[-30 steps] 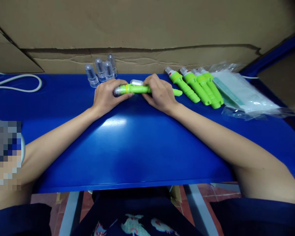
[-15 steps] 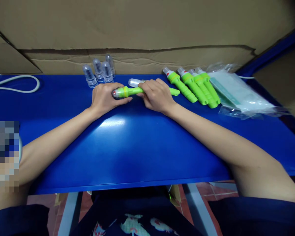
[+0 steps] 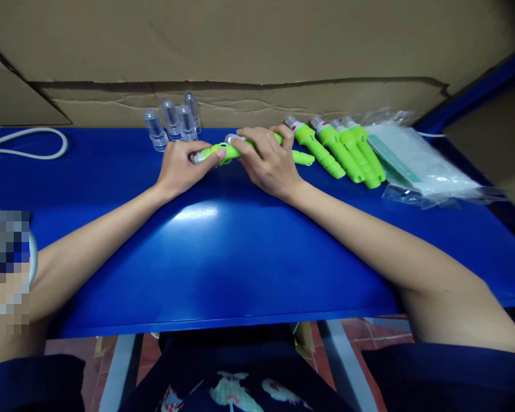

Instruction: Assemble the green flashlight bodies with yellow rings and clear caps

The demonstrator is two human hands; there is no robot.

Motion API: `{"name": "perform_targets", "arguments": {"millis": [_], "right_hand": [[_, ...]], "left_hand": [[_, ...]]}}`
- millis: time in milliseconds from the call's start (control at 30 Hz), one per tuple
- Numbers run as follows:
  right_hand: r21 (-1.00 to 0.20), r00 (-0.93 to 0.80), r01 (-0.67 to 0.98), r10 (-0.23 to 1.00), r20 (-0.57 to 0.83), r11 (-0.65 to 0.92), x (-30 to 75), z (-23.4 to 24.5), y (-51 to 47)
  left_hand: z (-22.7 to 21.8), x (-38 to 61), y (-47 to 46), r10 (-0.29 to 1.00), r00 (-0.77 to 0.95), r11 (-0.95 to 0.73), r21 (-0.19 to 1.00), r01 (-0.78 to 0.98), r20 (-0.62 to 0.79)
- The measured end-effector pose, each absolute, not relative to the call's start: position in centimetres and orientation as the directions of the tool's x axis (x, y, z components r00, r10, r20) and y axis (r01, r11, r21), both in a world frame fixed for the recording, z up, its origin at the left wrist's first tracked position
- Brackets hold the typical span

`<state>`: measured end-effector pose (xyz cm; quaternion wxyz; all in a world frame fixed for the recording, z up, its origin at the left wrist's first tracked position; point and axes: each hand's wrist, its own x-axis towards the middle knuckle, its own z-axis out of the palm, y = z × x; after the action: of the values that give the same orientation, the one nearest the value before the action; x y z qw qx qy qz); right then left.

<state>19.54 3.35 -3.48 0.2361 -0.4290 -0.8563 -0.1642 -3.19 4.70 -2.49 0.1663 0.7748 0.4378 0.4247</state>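
A bright green flashlight (image 3: 232,151) with a clear cap lies across both my hands, its tail end tilted a little up to the right. My left hand (image 3: 179,169) is closed around its clear-capped end, thumb pressed along the yellow-green collar. My right hand (image 3: 271,162) curls over the green handle, fingers bent on top of it. Behind and under the right hand, a second green flashlight (image 3: 304,158) appears to rest on the table, its tail showing and most of it hidden. Several clear caps (image 3: 155,130) stand upright just beyond my left hand.
Several green flashlights (image 3: 321,153) lie side by side right of my hands. Next to them is a clear plastic bag (image 3: 429,163) with pale contents. A white cable loop (image 3: 47,155) lies at the left of the blue table (image 3: 223,257). Cardboard (image 3: 257,46) walls the back.
The held flashlight has turned, so its tail now points up and right. My right fingers have shifted and spread along the handle. My left thumb has moved onto the collar.
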Motion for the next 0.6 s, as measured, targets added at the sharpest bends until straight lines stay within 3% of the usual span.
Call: {"name": "perform_targets", "arguments": {"millis": [167,467,600], "right_hand": [[0.090,-0.557,0.791,0.652,0.514,0.605,20.1,-3.7,3.8],[0.107,-0.580,0.768,0.616,0.533,0.631,20.7,-4.1,4.1],[0.093,-0.554,0.780,0.613,0.563,0.619,20.7,-4.1,4.1]], "left_hand": [[-2.4,-3.2,4.5,0.833,0.237,-0.538,0.634,0.555,0.500],[-2.7,-3.5,4.2,0.818,0.312,-0.526,0.408,0.747,0.483],[-2.7,-3.4,4.1,0.806,0.336,-0.541,0.374,0.754,0.487]]}}
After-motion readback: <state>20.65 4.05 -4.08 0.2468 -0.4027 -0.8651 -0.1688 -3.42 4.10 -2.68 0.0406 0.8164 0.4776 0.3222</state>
